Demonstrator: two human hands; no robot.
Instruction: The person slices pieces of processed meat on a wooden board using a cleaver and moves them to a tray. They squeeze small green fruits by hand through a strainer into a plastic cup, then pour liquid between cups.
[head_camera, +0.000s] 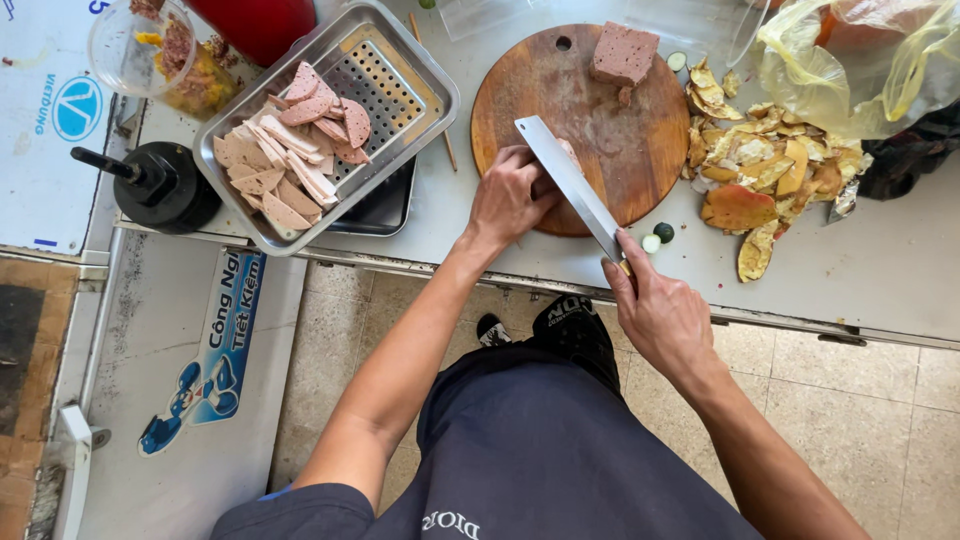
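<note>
The right hand is gripping the handle of a cleaver, its blade angling across the near edge of the round wooden cutting board, while the left hand is curling its fingers down on a small pink piece mostly hidden behind the blade. Much slicing is looking done: pale pink-and-tan pork-roll slices are piling in the perforated steel tray at left, while a rough pink block is waiting uncut at the board's far edge, beside orange-yellow peelings.
</note>
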